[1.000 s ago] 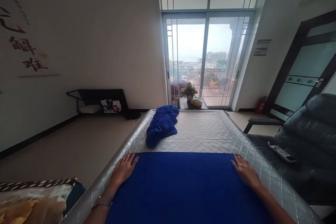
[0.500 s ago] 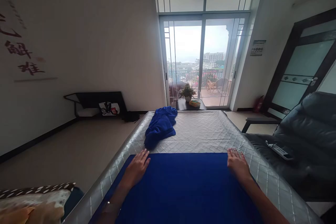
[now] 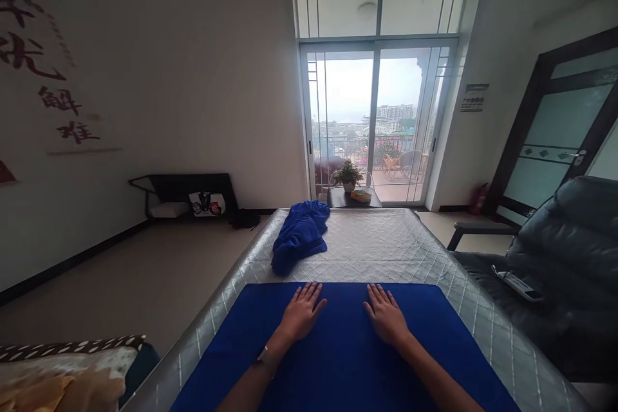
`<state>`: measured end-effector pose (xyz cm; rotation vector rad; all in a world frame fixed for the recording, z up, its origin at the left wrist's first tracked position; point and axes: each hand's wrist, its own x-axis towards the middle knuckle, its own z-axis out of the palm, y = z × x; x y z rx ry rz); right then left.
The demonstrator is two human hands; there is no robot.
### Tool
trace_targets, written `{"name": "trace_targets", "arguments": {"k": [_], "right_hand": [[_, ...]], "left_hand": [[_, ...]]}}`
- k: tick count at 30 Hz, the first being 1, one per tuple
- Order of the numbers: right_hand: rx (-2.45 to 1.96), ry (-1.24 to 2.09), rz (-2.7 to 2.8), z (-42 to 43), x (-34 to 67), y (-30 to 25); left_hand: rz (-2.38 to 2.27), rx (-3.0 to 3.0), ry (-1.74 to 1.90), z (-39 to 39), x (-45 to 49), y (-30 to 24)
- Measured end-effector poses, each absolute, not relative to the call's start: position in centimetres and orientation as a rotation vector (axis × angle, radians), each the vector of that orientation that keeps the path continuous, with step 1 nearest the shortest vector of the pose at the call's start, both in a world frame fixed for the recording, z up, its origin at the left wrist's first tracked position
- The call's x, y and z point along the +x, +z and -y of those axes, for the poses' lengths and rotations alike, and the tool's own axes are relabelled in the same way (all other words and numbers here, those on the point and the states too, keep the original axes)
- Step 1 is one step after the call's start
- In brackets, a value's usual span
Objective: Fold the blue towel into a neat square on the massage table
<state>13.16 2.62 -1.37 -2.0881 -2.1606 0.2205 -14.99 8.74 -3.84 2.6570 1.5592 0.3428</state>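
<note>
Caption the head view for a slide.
Both palms, left hand and right hand, lie flat on a spread blue towel on a quilted mattress; a crumpled blue towel lies beyond.

Two blue cloths lie on one bed (image 3: 449, 251): a flat cloth (image 3: 338, 360) and a crumpled cloth (image 3: 300, 236). Two hands rest on the flat one, a left hand (image 3: 302, 313) and a right hand (image 3: 385, 316). There is also one plant (image 3: 348, 174), one armchair (image 3: 564, 257) and one remote (image 3: 517, 282).

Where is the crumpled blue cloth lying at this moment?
In the head view, the crumpled blue cloth lies on the far left part of the quilted mattress, beyond the flat blue cloth under both hands, and in front of the small table with the plant.
</note>
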Motion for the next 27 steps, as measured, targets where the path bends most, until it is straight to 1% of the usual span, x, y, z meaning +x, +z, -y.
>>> {"name": "trace_targets", "arguments": {"k": [4, 6, 9, 11, 13, 16, 18, 20, 22, 24, 27], "right_hand": [[-2.32, 0.061, 2.032, -1.7, 23.0, -2.4], [-2.39, 0.039, 1.966, -1.3, 27.2, -2.9], [-2.453, 0.061, 1.924, -1.1, 30.5, -3.0], [-2.499, 0.049, 1.901, -1.2, 30.4, -2.5], [-2.51, -0.03, 1.863, -1.2, 28.4, -1.4], [-2.357, -0.117, 1.911, -0.7, 22.1, 0.4], [-2.172, 0.002, 2.037, 0.1, 16.5, 1.3], [-1.954, 0.149, 2.187, 1.0, 11.1, 1.7], [-1.833, 0.298, 2.29, 1.6, 7.3, 1.5], [-1.813, 0.391, 2.336, 2.0, 6.3, 1.0], [-1.919, 0.352, 2.272, 2.3, 10.3, -0.5]], "left_hand": [[-1.924, 2.438, 0.261, -9.8, -25.3, -4.7], [-2.075, 2.346, 0.256, -10.3, -30.3, -5.3], [-2.146, 2.28, 0.261, -10.7, -35.3, -5.7], [-2.139, 2.273, 0.269, -10.9, -36.1, -5.2], [-2.15, 2.258, 0.332, -10.9, -34.6, -4.0], [-2.059, 2.245, 0.482, -10.0, -28.5, -1.9], [-1.834, 2.303, 0.505, -8.4, -22.8, -0.9], [-1.509, 2.491, 0.491, -6.3, -17.0, -0.7], [-1.239, 2.686, 0.423, -4.1, -12.5, -1.1], [-1.119, 2.784, 0.377, -2.4, -10.3, -1.7], [-1.203, 2.792, 0.313, -1.4, -12.1, -2.3]]}}
